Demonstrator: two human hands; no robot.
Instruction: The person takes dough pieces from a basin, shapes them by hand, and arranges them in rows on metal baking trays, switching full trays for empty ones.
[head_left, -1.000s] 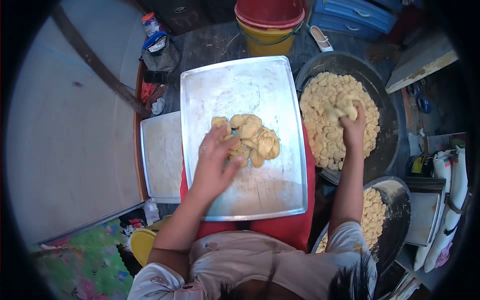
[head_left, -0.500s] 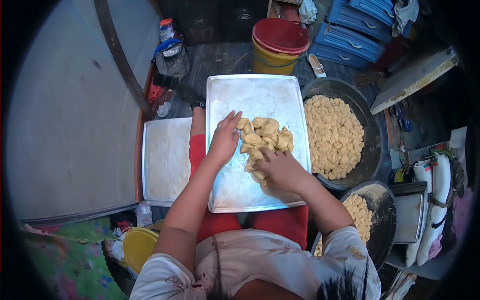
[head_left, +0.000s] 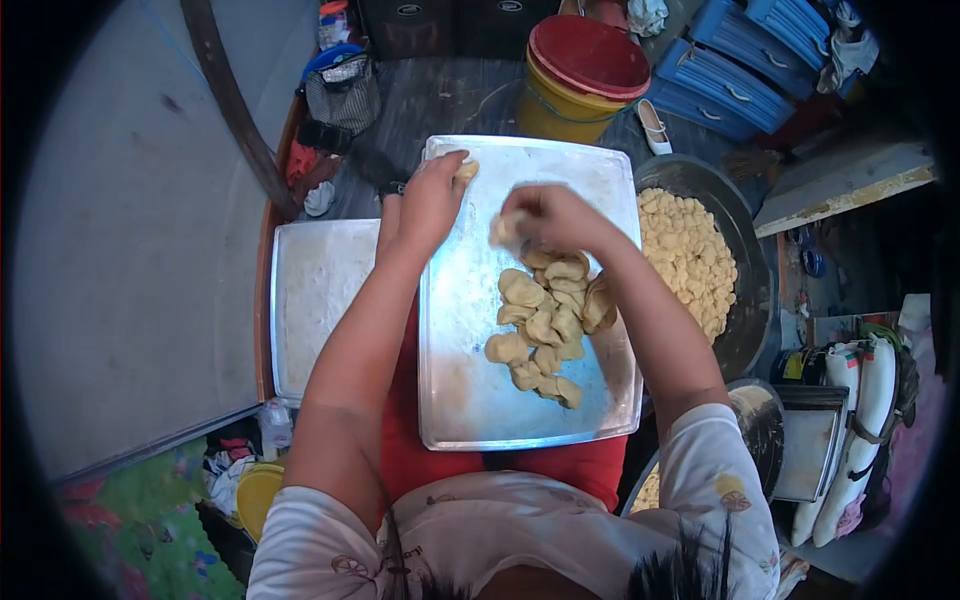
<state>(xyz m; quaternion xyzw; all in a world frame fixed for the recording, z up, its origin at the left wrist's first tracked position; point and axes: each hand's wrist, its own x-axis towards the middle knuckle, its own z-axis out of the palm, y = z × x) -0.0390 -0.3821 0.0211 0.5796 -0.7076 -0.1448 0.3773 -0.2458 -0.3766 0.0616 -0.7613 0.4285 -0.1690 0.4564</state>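
A metal tray (head_left: 460,400) rests across my lap, with a heap of pale dough pieces (head_left: 545,320) on its middle and right part. Near the tray's upper left corner, my left hand (head_left: 435,200) is closed on a small dough piece (head_left: 466,171). My right hand (head_left: 555,215) is above the heap, fingers bent round another dough piece (head_left: 508,230), which is blurred by motion. At the right, a large dark basin (head_left: 752,270) holds many more dough pieces, partly hidden by my right arm.
A second tray (head_left: 325,300) lies at the left. Beyond my tray stand a yellow bucket (head_left: 565,108) with a red top and a white shoe (head_left: 653,128). Another dark basin (head_left: 760,425) is at the lower right, beside stacked trays (head_left: 808,450).
My left hand has moved up the tray to its upper left corner. From the basin, my right hand came to the heap, then lifted a dough piece upward. The view has shifted.
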